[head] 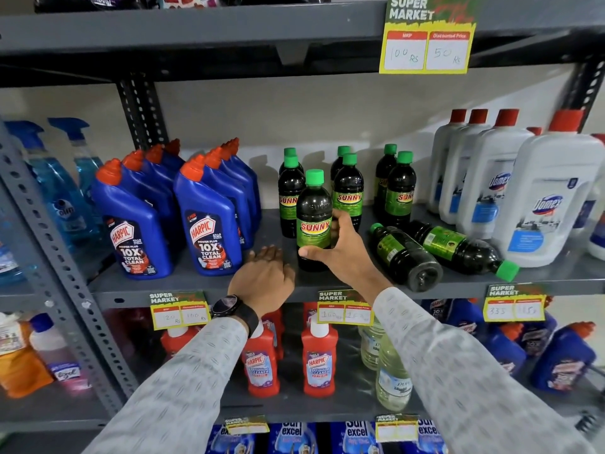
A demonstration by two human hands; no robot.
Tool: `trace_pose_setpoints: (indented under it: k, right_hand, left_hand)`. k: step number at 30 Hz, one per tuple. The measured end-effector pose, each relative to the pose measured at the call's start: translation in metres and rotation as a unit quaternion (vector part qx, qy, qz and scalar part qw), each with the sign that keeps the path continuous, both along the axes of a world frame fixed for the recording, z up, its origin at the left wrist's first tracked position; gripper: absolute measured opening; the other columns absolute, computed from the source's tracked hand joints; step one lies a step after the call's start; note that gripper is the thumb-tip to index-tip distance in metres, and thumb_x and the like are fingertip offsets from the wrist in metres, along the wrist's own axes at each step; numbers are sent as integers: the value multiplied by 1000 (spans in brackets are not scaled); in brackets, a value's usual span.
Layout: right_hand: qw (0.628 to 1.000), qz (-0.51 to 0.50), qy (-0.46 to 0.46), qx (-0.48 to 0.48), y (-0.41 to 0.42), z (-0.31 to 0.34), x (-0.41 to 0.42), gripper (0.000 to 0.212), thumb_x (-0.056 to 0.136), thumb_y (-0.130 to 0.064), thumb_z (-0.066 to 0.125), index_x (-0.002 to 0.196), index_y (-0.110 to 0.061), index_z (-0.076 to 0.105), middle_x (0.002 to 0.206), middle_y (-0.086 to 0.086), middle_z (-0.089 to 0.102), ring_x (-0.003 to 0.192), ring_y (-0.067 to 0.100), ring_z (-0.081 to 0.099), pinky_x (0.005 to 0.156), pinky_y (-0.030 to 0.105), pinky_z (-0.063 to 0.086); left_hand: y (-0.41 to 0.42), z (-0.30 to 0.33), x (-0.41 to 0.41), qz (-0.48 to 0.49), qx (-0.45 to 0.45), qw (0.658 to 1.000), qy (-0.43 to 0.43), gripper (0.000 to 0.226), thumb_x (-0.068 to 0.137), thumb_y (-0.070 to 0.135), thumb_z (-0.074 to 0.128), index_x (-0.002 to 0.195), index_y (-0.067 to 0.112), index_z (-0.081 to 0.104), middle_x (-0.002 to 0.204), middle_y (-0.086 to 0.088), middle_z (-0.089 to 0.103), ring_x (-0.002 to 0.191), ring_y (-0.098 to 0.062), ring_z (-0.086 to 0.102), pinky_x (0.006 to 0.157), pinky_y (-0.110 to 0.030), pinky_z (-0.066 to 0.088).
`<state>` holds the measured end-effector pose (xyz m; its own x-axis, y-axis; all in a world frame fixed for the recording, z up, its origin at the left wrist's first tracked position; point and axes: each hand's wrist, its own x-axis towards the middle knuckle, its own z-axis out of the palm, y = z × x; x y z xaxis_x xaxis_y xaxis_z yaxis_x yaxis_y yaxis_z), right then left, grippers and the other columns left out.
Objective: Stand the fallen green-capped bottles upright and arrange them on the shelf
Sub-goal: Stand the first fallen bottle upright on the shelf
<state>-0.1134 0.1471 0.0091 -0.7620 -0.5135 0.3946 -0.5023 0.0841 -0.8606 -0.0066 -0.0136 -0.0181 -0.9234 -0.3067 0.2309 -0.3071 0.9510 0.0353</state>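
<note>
On the shelf (196, 286), dark-filled upright bottle (313, 221) in right hand (343, 253)

Pale grey patterned sleeves (203, 371), black wristwatch (226, 306) on left wrist.

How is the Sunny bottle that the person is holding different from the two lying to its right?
The held Sunny bottle stands upright with the right hand around it; the two fallen bottles lie on their sides, untouched. Its front label faces us; theirs show back print. All three share green caps and dark liquid.
</note>
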Motion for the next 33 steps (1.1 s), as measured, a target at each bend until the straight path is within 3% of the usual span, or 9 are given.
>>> trace_pose_setpoints:
  k: [4, 7, 13, 17, 20, 22, 25, 29, 33]
  right_hand:
    - [1000, 16, 1, 7, 1, 1, 2, 89, 81, -21, 89, 153, -22, 38, 130, -12, 62, 116, -2, 58, 85, 2, 43]
    - [1000, 7, 7, 22, 1, 2, 2, 84, 81, -20, 89, 150, -18, 41, 130, -7, 64, 117, 4, 59, 81, 1, 42]
    - [1000, -2, -1, 29, 1, 3, 4, 86, 78, -24, 91, 147, -18, 40, 129, -6, 64, 117, 7, 62, 84, 7, 44]
    - [1000, 3, -3, 2, 11, 17, 16, 89, 86, -39, 84, 157, -19, 35, 133, -7, 60, 115, -1, 59, 100, 21, 50]
    - [997, -46, 66, 5, 32, 46, 22, 69, 93, -40, 75, 153, -19, 46, 120, -10, 63, 107, -1, 62, 86, 14, 51]
    - [985, -105, 124, 66, 50, 70, 15, 45, 97, -35, 71, 139, -18, 62, 113, -7, 71, 99, 7, 69, 85, 24, 58]
    - [929, -200, 156, 270, 79, 90, -8, 28, 95, -35, 66, 113, -14, 70, 110, 7, 75, 93, 24, 69, 81, 34, 54]
    - [867, -214, 57, 446, 108, 90, -20, 51, 89, -47, 73, 121, -8, 61, 115, 13, 66, 103, 34, 66, 89, 43, 55]
    - [886, -165, -67, 428, 113, 81, -27, 55, 82, -57, 75, 111, -12, 61, 108, 9, 70, 98, 33, 73, 92, 50, 61]
  left_hand:
    - [0, 1, 1, 1, 6, 1000, -3, 74, 95, 43, 13, 157, 7, 32, 166, -13, 31, 154, -25, 28, 127, -43, 17]
    - [0, 1, 0, -1, -2, 1000, -6, 74, 95, 42, 12, 157, 6, 32, 166, -14, 31, 154, -25, 28, 127, -44, 17]
    - [0, 1, 0, -2, -5, 1000, -8, 66, 101, 39, 19, 157, 5, 32, 166, -14, 31, 154, -26, 28, 126, -45, 18]
    - [0, 5, -2, -4, 5, 999, -32, 71, 97, 39, 14, 156, 3, 31, 166, -16, 29, 155, -28, 25, 126, -48, 17]
    - [-2, 15, -8, -1, 35, 998, -61, 73, 95, 41, 15, 156, 3, 29, 168, -16, 23, 157, -29, 18, 126, -52, 13]
    - [-2, 19, -11, -15, 1, 997, -80, 86, 85, 45, 4, 151, 0, 35, 165, -20, 26, 155, -34, 19, 123, -59, 16]
    - [-3, 11, -13, -22, -52, 995, -83, 92, 80, 46, -3, 142, -2, 44, 157, -25, 36, 151, -39, 27, 118, -64, 24]
    - [0, 8, -11, -10, -8, 998, -59, 78, 92, 44, 9, 152, 0, 34, 164, -21, 30, 154, -34, 25, 123, -58, 20]
    - [5, 12, -11, 6, 36, 998, -53, 67, 101, 38, 18, 158, 2, 23, 169, -16, 22, 157, -28, 18, 126, -52, 13]
